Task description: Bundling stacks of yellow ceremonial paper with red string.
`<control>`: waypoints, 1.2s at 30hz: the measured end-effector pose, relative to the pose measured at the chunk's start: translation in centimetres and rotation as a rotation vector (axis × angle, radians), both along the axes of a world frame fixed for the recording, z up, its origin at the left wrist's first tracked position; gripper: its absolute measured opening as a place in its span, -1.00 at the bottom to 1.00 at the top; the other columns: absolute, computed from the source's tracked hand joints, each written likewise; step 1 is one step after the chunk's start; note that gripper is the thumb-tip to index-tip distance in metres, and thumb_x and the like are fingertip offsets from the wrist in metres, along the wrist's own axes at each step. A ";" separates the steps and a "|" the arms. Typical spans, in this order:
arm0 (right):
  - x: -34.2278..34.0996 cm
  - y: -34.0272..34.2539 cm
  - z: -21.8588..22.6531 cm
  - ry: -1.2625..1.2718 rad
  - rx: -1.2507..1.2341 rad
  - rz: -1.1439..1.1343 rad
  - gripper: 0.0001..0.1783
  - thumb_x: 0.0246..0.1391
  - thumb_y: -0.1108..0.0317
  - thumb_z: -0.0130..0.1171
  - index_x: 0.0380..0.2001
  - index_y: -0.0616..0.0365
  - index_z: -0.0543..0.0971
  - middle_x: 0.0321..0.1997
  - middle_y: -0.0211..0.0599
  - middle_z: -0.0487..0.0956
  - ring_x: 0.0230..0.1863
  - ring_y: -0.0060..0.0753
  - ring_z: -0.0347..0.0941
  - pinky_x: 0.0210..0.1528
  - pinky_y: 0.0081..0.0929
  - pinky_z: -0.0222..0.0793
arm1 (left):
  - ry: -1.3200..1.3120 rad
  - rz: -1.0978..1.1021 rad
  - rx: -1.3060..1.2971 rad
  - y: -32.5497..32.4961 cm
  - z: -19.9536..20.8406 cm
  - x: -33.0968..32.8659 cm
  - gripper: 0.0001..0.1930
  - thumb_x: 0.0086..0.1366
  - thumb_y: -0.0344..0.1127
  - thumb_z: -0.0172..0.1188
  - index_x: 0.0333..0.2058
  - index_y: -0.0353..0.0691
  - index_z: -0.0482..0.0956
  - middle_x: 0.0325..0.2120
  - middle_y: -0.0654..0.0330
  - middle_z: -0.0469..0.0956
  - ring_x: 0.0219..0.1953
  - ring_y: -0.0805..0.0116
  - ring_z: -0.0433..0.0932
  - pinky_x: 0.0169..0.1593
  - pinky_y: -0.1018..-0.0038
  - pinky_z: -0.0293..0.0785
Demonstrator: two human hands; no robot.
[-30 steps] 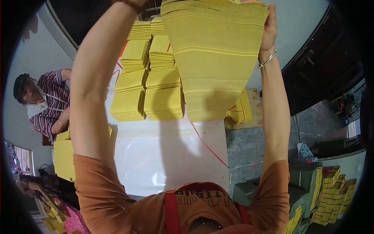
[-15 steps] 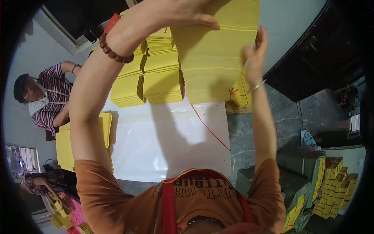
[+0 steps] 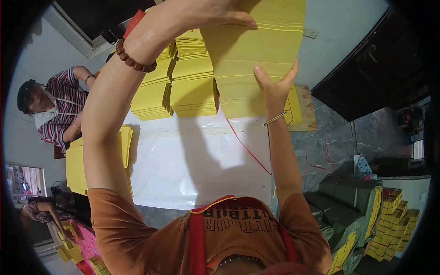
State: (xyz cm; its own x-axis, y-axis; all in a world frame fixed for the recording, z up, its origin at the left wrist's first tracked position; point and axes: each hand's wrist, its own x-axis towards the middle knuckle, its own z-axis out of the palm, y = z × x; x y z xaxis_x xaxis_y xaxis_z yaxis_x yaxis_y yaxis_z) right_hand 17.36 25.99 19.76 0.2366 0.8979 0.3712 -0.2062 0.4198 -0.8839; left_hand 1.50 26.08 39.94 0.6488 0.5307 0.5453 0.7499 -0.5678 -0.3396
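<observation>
A tall stack of yellow paper sheets (image 3: pixel 247 50) rises at the far side of the table, its layers showing as thin lines. My left hand (image 3: pixel 224 13) lies against its upper left part, thumb stretched out on the paper; the other fingers are cut off by the upper edge. Lower down, my right hand (image 3: pixel 276 89) touches the right side of the stack, with thumb and fingers spread apart. Shorter yellow paper piles (image 3: pixel 192 94) stand in rows just left of the stack. From under the stack, a thin red strap (image 3: pixel 247 150) runs across the white tabletop (image 3: pixel 169 169).
More yellow paper (image 3: pixel 75 167) lies at the table's left. A person in a striped top (image 3: pixel 64 107) is at the far left; another person (image 3: pixel 48 208) works below. On the right are a dark door (image 3: pixel 362 59), a dark green sofa (image 3: pixel 343 201) and bundled yellow stacks (image 3: pixel 389 224).
My right hand has moved down and left along the stack, and its thumb now lies over the paper. My left hand stays nearly where it was.
</observation>
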 end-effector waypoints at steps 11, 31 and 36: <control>-0.2 0.5 -0.2 0.083 -0.013 0.024 0.00 -0.30 0.35 0.37 0.18 0.25 0.00 0.11 -0.08 0.11 0.10 -0.26 0.15 0.14 -0.37 0.13 | -0.021 -0.041 0.025 0.1 -0.2 -0.2 0.02 -0.20 -0.01 0.41 0.22 0.02 0.00 -0.07 0.09 0.30 -0.09 0.19 0.27 -0.16 0.31 0.18; 0.0 1.1 -0.8 0.076 -0.041 0.000 -0.02 -0.34 0.30 0.38 0.14 0.33 0.07 0.07 -0.06 0.17 0.07 -0.23 0.18 0.11 -0.38 0.14 | 0.046 0.171 -0.034 -1.5 1.0 2.0 0.00 -0.19 -0.02 0.40 0.22 -0.03 0.01 -0.01 0.10 0.25 0.02 0.18 0.20 -0.01 0.27 0.13; -0.2 0.7 -0.5 0.135 -0.043 0.035 -0.02 -0.35 0.28 0.39 0.14 0.32 0.07 0.06 -0.05 0.18 0.06 -0.22 0.19 0.10 -0.36 0.15 | 0.038 0.176 -0.061 -1.6 1.2 2.1 0.00 -0.19 -0.03 0.41 0.21 -0.03 0.02 -0.01 0.11 0.26 0.01 0.17 0.21 -0.01 0.26 0.13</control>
State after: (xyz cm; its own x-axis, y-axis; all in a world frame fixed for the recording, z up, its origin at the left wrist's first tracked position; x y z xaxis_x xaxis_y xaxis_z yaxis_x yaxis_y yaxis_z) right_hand 17.15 26.69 19.29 0.2503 0.9208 0.2992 -0.3384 0.3727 -0.8640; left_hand 3.62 24.43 41.11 0.5623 0.6694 0.4855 0.8269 -0.4491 -0.3384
